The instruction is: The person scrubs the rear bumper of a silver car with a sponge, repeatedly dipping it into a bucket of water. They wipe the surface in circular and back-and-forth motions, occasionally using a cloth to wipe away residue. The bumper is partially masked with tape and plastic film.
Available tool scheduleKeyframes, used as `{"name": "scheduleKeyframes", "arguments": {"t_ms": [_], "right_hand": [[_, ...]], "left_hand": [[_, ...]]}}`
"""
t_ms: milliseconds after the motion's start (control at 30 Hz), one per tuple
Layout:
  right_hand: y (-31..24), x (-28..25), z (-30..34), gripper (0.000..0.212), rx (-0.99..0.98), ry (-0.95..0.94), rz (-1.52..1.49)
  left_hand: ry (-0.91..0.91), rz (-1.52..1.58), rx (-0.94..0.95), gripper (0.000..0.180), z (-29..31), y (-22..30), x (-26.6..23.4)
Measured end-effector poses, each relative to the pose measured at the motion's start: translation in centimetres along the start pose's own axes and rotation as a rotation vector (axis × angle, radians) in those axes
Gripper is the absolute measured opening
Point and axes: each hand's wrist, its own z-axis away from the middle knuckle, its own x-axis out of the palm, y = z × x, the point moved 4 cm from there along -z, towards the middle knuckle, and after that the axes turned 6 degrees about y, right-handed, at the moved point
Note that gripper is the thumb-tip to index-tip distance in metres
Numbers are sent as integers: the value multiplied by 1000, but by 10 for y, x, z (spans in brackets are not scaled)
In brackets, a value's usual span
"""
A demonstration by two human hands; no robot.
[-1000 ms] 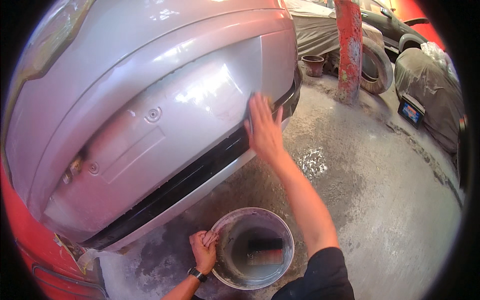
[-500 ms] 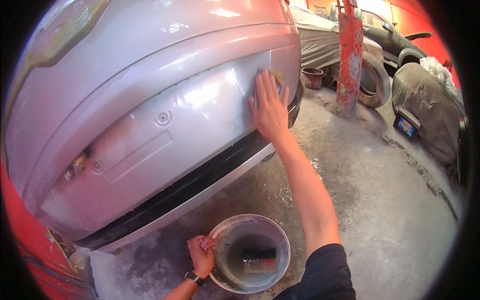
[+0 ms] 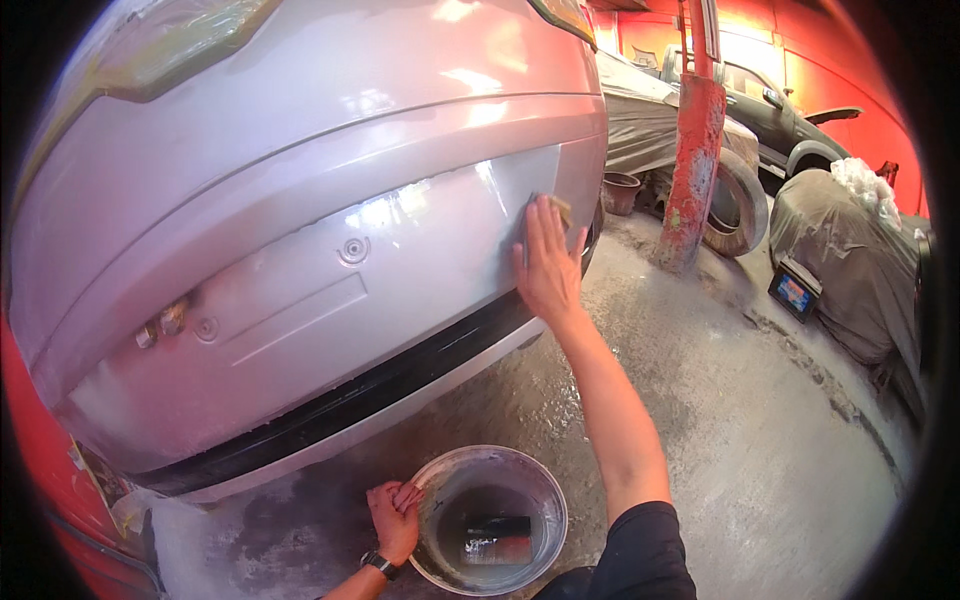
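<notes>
My right hand (image 3: 552,268) lies against the silver car's rear panel (image 3: 450,235), near its right edge. The fingers are stretched and press a small yellowish-brown pad (image 3: 563,211) to the surface; most of the pad is hidden beneath them. At the lower middle, my left hand (image 3: 396,515) has its fingers closed on the rim of a round bucket (image 3: 556,500). Murky grey water (image 3: 465,505) fills part of this bucket. A dark and reddish rectangular shape shows in it, and I cannot tell whether it is an object or a reflection.
A black strip (image 3: 350,405) runs along the car's lower edge. To the right stand a red, worn post (image 3: 692,165), a tyre (image 3: 738,205), a small pot (image 3: 620,192), a battery (image 3: 795,290) and a covered heap (image 3: 840,250). The concrete floor (image 3: 720,430) is wet near the bucket.
The view has shifted, so the car sits lower in it. My right hand has slid slightly down the panel with the pad. My left hand stays at the bucket's rim.
</notes>
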Motion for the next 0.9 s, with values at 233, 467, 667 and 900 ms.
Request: {"name": "scheduleKeyframes", "arguments": {"t_ms": [233, 467, 667, 900], "right_hand": [[-2, -1, -21, 68, 17, 67, -25], [-21, 7, 59, 70, 23, -55, -199], [-44, 19, 46, 70, 97, 9, -297], [-63, 5, -15, 68, 48, 51, -345]], "left_hand": [[-48, -2, -16, 41, 4, -51, 3], [-73, 106, -69, 45, 4, -26, 4], [-29, 57, -40, 45, 4, -54, 4], [35, 106, -23, 36, 3, -44, 2]]}}
